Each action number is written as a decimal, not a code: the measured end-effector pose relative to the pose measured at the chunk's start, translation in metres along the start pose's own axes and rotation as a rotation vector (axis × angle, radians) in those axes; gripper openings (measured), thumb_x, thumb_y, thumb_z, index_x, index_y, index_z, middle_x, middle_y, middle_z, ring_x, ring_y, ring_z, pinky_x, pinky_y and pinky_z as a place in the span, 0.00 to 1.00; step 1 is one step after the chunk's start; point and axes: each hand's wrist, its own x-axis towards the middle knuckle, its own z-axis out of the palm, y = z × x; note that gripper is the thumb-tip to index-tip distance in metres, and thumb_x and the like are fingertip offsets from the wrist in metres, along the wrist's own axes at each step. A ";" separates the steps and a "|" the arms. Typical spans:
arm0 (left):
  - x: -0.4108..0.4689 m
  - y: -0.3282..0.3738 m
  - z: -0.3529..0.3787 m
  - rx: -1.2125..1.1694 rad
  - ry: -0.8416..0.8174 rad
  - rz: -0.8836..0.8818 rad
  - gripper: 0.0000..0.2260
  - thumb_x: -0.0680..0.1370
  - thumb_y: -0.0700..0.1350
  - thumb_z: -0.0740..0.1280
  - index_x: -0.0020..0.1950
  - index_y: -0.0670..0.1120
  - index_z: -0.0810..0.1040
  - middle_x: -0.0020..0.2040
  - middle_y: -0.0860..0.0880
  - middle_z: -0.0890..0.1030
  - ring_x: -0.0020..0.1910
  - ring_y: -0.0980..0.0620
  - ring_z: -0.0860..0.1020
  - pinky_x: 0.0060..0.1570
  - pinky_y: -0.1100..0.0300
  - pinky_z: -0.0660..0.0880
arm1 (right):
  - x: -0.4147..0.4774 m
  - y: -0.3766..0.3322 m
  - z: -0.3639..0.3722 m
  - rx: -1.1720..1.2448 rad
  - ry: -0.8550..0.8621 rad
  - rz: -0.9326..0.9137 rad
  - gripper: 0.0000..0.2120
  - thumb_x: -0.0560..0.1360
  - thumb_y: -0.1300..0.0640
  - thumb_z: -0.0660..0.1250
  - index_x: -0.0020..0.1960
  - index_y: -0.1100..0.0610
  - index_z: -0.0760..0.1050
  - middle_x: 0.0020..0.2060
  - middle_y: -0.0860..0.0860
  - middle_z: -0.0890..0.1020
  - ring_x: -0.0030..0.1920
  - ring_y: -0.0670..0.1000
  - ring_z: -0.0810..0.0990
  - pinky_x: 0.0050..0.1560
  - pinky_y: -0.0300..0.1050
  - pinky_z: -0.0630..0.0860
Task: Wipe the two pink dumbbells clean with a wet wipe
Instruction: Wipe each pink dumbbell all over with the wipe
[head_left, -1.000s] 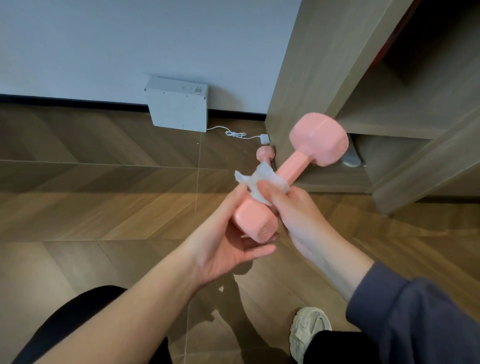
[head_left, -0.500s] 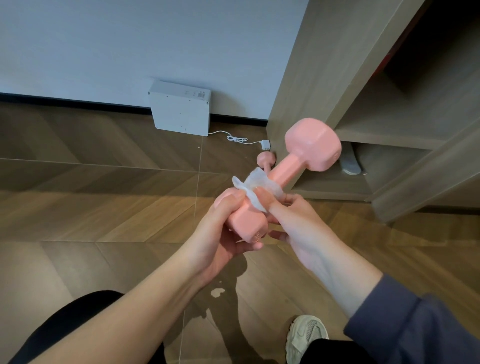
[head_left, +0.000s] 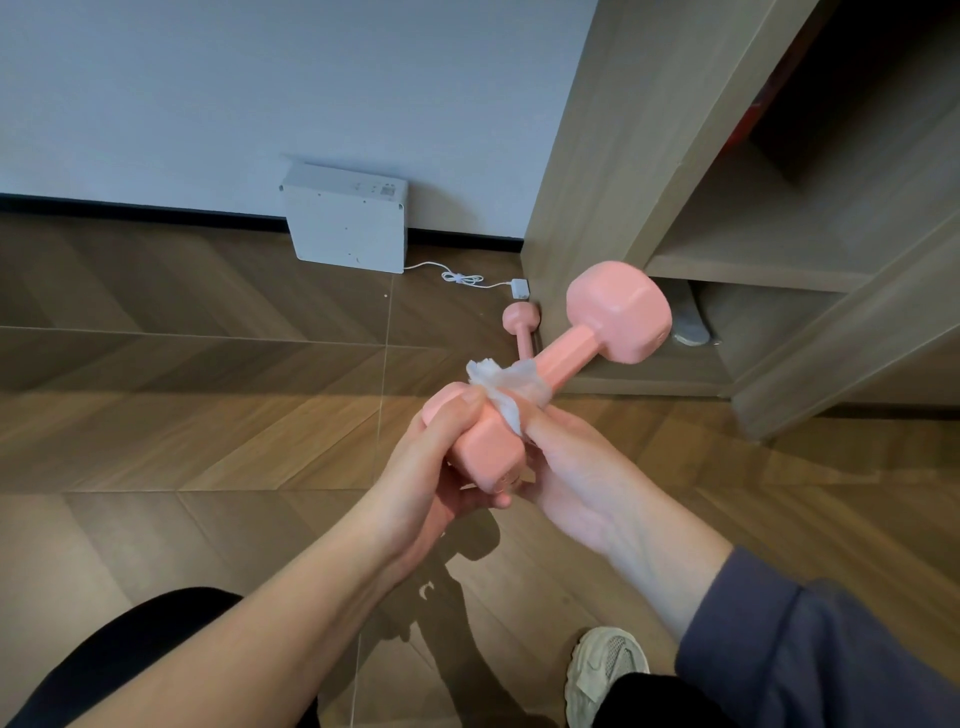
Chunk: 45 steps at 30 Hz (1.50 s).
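Note:
I hold a pink dumbbell (head_left: 571, 353) up in front of me, tilted, with its far head up and to the right. My left hand (head_left: 436, 467) grips the near head, thumb laid over the top. My right hand (head_left: 566, 467) presses a crumpled white wet wipe (head_left: 511, 387) around the handle, right where it meets the near head. A second pink dumbbell (head_left: 521, 322) lies on the floor beyond, by the cabinet corner, its near end hidden behind the wipe and the held dumbbell.
A wooden cabinet (head_left: 613, 156) with open shelves fills the right side. A white box (head_left: 348, 226) leans on the wall, its white cable (head_left: 462, 278) running to a plug. A grey shoe (head_left: 691, 322) lies in the lowest shelf. My own shoe (head_left: 602, 670) is on the wooden floor (head_left: 182, 415).
My left thumb has come over the top of the near head, closing the grip. The wipe has shifted from the handle's middle down to its base. The dumbbell has lowered a little.

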 end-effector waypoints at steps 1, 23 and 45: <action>0.000 0.000 0.001 -0.009 0.009 -0.010 0.20 0.75 0.56 0.64 0.59 0.43 0.76 0.47 0.39 0.79 0.41 0.43 0.75 0.32 0.55 0.75 | 0.000 0.000 0.000 0.011 -0.019 0.011 0.19 0.76 0.50 0.71 0.61 0.61 0.79 0.46 0.58 0.82 0.40 0.52 0.78 0.27 0.45 0.71; -0.002 -0.003 0.005 -0.001 -0.041 -0.036 0.16 0.68 0.59 0.70 0.48 0.50 0.75 0.45 0.39 0.77 0.37 0.45 0.77 0.34 0.53 0.77 | 0.007 -0.033 -0.015 0.593 -0.021 -0.115 0.23 0.78 0.40 0.66 0.66 0.53 0.73 0.62 0.51 0.81 0.50 0.49 0.79 0.44 0.46 0.77; -0.003 0.003 0.003 -0.274 -0.175 -0.456 0.30 0.72 0.61 0.69 0.62 0.38 0.76 0.47 0.32 0.77 0.38 0.38 0.81 0.33 0.50 0.82 | -0.003 -0.042 -0.012 0.580 0.033 -0.323 0.01 0.66 0.59 0.75 0.37 0.54 0.84 0.43 0.51 0.83 0.45 0.48 0.81 0.40 0.44 0.78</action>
